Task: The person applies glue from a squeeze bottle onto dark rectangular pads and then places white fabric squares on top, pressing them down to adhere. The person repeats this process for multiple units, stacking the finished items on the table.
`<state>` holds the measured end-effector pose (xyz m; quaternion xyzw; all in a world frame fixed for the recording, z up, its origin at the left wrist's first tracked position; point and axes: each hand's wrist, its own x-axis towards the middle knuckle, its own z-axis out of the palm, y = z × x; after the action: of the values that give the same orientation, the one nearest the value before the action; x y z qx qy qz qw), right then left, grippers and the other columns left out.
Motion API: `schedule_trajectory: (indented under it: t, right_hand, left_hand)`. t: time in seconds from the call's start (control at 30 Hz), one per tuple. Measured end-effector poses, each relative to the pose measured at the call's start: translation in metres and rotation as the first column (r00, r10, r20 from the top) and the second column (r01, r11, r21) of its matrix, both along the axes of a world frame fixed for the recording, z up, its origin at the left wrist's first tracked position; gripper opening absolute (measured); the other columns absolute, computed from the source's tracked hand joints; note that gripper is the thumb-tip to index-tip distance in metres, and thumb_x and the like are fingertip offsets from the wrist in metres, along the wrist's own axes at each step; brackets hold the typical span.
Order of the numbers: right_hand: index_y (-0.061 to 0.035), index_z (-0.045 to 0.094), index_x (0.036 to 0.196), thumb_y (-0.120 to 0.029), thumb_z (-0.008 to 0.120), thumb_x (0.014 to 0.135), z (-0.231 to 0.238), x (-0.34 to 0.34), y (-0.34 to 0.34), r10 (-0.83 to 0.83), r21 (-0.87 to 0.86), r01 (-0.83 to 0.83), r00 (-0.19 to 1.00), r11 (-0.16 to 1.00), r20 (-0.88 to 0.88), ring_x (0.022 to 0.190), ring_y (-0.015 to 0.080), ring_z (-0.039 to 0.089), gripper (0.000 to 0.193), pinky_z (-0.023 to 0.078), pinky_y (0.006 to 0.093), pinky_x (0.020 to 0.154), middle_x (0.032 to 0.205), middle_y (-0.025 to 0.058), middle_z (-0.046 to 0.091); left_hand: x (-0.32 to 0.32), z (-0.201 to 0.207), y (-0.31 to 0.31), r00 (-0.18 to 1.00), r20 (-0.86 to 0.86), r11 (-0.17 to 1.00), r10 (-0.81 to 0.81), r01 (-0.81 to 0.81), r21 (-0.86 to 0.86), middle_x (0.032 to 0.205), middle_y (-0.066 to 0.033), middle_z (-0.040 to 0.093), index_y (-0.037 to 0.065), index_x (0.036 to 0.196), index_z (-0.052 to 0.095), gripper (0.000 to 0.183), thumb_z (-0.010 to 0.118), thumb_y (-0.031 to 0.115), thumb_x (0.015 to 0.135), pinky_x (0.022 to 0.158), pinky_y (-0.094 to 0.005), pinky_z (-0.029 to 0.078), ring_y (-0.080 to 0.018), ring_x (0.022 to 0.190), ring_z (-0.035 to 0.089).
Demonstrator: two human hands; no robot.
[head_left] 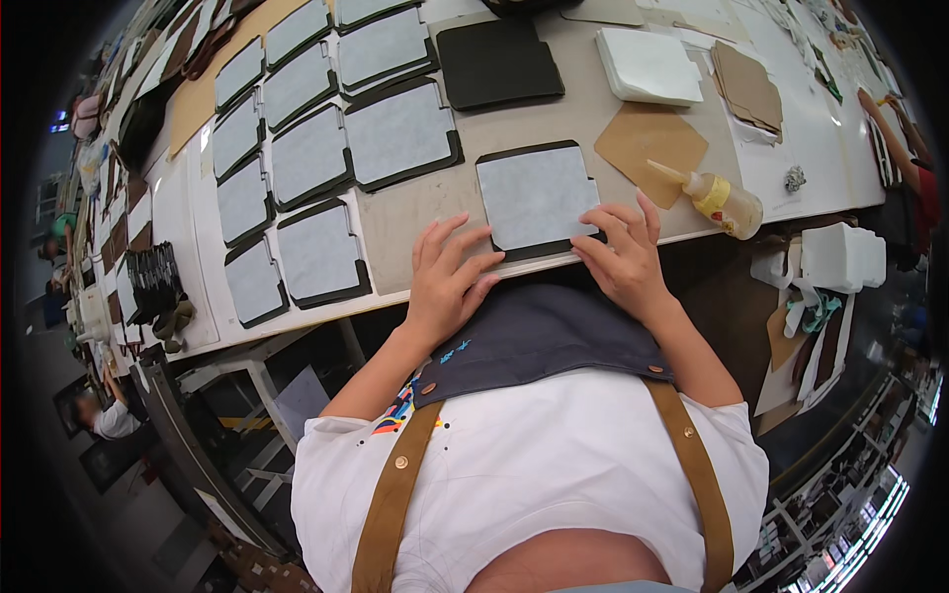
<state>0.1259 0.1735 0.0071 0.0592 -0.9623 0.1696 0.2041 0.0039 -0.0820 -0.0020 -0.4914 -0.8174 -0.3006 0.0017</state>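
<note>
Before me on the table lies a black panel with a pale grey-blue sheet on its face, its dark border showing along the near and far edges. My left hand rests by its near left corner, fingers spread, the index fingertip close to the border. At the near right corner, my right hand has its fingers bent and apart, with fingertips touching the sheet and the border. Neither hand grips anything that I can see. Several similar sheeted panels lie in rows to the left.
A stack of plain black pieces lies beyond the panel. Further right are a white stack, a tan card, a glue bottle lying on its side, and brown pieces. Close to me runs the table's front edge.
</note>
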Motion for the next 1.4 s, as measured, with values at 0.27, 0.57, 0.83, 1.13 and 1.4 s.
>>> schedule_trajectory:
  t: [0.27, 0.57, 0.83, 1.13, 1.4]
  right_hand:
    - [-0.0125, 0.058, 0.079, -0.01, 0.073, 0.076, 0.013, -0.018, 0.002, 0.161, 0.119, -0.164, 0.986, 0.979, 0.033, 0.109, 0.0178, 0.055, 0.015, 0.019, 0.0504, 0.12, 0.102, -0.0014, 0.059]
    - [-0.0115, 0.057, 0.077, -0.011, 0.071, 0.074, 0.015, -0.023, -0.001, 0.183, 0.165, -0.191, 0.981, 0.968, 0.06, 0.11, 0.0177, 0.055, 0.014, 0.018, 0.051, 0.121, 0.104, -0.001, 0.059]
    - [-0.011, 0.058, 0.079, -0.01, 0.071, 0.072, 0.017, -0.027, -0.002, 0.174, 0.159, -0.183, 0.982, 0.97, 0.072, 0.112, 0.0192, 0.055, 0.015, 0.017, 0.0523, 0.121, 0.105, 0.0002, 0.059]
    - [-0.0107, 0.06, 0.087, -0.008, 0.073, 0.071, 0.044, -0.033, -0.004, 0.141, 0.042, -0.143, 0.988, 0.989, 0.059, 0.109, 0.0229, 0.056, 0.021, 0.021, 0.0553, 0.118, 0.107, 0.0012, 0.06]
    - [-0.008, 0.059, 0.131, -0.012, 0.066, 0.086, 0.024, -0.009, 0.021, -0.227, 0.047, 0.222, 0.966, 0.974, 0.124, 0.116, 0.0295, 0.05, 0.046, 0.025, 0.0507, 0.112, 0.118, 0.0115, 0.056]
  left_hand:
    - [-0.001, 0.002, -0.004, 0.993, 0.042, 0.991, 0.108, -0.111, 0.075, 0.122, -0.0039, 0.063, 0.016, 0.101, 0.072, 0.017, 0.072, 0.016, 0.084, 0.11, -0.0551, 0.03, -0.0311, 0.129, 0.048]
    - [-0.002, 0.002, 0.0, 0.99, 0.081, 0.985, 0.114, -0.123, 0.124, 0.117, -0.0047, 0.066, 0.014, 0.097, 0.073, 0.011, 0.069, 0.017, 0.087, 0.109, -0.0534, 0.03, -0.0304, 0.125, 0.05]
    - [-0.003, 0.001, 0.003, 0.934, 0.347, 0.964, 0.087, -0.167, 0.206, 0.106, -0.0074, 0.068, 0.006, 0.103, 0.068, 0.011, 0.063, 0.01, 0.094, 0.084, -0.037, 0.049, -0.025, 0.094, 0.063]
    - [-0.018, 0.005, 0.035, 0.264, 0.964, 0.873, 0.011, -0.473, 0.12, 0.103, -0.0096, 0.06, 0.004, 0.14, 0.03, 0.054, 0.062, 0.007, 0.097, 0.065, -0.0214, 0.048, -0.0072, 0.077, 0.06]
    - [-0.041, 0.034, 0.004, 0.69, 0.685, 0.857, 0.233, -0.479, 0.192, 0.098, -0.003, 0.064, 0.003, 0.137, 0.048, 0.047, 0.064, 0.004, 0.093, 0.084, -0.026, 0.05, -0.0106, 0.09, 0.062]
